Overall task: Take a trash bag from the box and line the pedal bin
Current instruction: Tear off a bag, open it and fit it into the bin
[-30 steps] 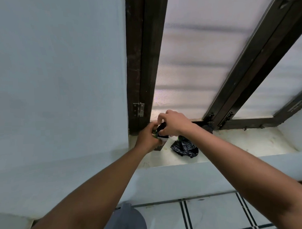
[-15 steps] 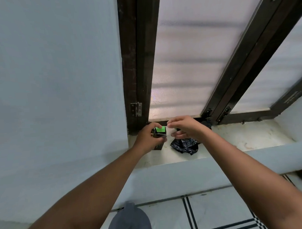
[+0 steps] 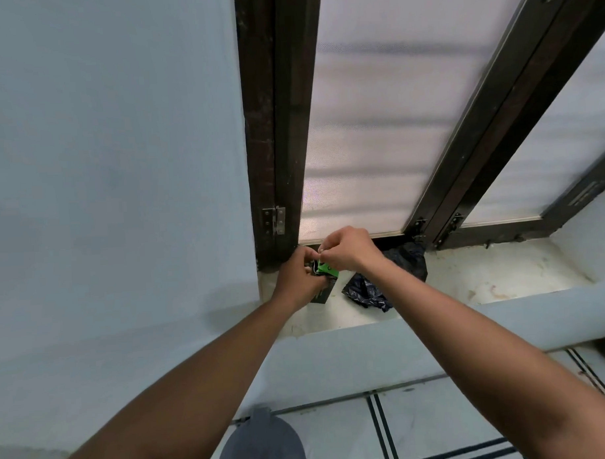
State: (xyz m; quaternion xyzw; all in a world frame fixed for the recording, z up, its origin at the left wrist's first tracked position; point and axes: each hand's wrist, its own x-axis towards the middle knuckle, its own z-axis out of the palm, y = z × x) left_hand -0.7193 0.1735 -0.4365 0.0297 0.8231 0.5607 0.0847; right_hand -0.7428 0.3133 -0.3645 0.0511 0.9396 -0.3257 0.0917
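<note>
- L hand (image 3: 297, 281) grips green/black box (image 3: 326, 272) over window sill (image 3: 467, 278), by frame corner.
- R hand (image 3: 346, 250) fingers curled, pinching at box top; what's pinched: can't tell.
- Crumpled black bag (image 3: 366, 290) on sill, just R of box.
- Grey pedal bin (image 3: 264, 443) on floor below.

Green-topped black box (image 3: 325, 270), crumpled glossy black trash bag (image 3: 366, 290), dark brown window frame (image 3: 277, 127), pale blue wall (image 3: 113, 160), white floor tiles (image 3: 431, 427) with black lines, grey pedal bin (image 3: 262, 443)
</note>
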